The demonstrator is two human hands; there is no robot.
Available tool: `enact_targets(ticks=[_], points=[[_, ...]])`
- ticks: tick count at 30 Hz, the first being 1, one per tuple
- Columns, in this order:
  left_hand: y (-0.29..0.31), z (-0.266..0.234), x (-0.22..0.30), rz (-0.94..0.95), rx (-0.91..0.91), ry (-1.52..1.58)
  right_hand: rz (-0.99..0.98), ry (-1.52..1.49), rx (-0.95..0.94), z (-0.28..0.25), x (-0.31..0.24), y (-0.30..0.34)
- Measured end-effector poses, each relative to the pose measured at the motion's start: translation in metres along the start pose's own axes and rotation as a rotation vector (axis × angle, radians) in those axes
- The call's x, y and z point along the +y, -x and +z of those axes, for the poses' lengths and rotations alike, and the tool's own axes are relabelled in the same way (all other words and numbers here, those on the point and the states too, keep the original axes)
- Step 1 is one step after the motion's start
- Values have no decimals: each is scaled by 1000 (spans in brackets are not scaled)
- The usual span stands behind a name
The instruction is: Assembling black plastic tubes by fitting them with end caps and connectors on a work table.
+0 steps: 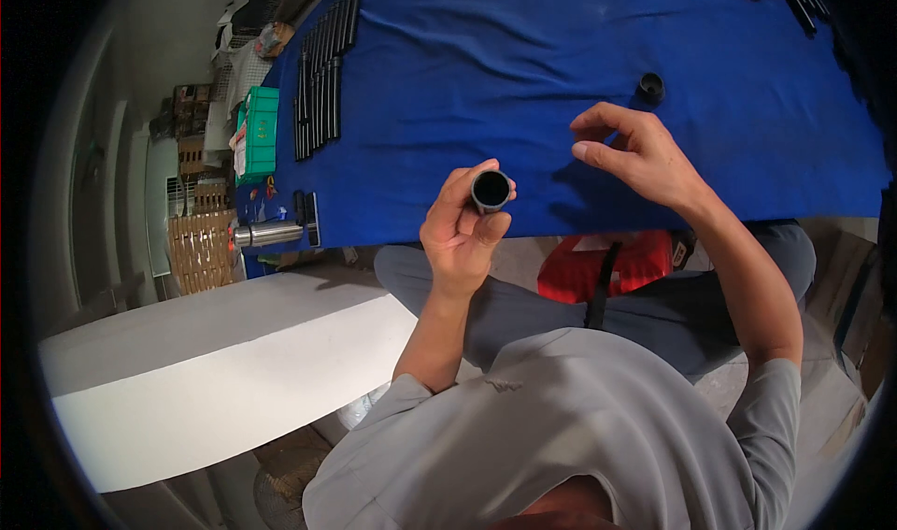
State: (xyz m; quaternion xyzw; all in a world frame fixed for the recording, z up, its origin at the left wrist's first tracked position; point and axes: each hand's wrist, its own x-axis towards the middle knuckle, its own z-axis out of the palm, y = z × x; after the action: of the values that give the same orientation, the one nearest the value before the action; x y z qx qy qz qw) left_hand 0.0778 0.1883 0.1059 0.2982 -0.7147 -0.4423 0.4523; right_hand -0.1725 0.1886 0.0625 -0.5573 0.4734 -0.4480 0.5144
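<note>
- The left hand grips a short black tube upright over the near edge of the blue surface, fingers wrapped tight round it, open end facing up.
- The right hand holds nothing; its fingers are loosely curled and half open, tips touching the cloth.
- A small black cap sits just beyond the right hand, untouched.
- Rows of black rods lie at the far left, apparently still to be handled.
</note>
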Motion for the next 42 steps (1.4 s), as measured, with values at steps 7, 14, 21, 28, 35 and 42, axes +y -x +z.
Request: enact_targets(ticks=[7,14,21,28,35,42], points=[[1,-5,0,-39,73,-22,-443,975,591,-44,14,-10],[9,-13,-13,-46,99,-30,-75,1054,428,-58,36,-10],[1,-9,-12,-100,92,-67,-63,1084,371,-58,35,-12],[-40,-2,-27,129,64,-415,-173,123,65,-21,5,-11],[-50,16,-63,189,-73,-556,-277,232,59,-9,7,-13],[-52,26,-68,227,-125,-744,-229,200,32,-14,9,-12]])
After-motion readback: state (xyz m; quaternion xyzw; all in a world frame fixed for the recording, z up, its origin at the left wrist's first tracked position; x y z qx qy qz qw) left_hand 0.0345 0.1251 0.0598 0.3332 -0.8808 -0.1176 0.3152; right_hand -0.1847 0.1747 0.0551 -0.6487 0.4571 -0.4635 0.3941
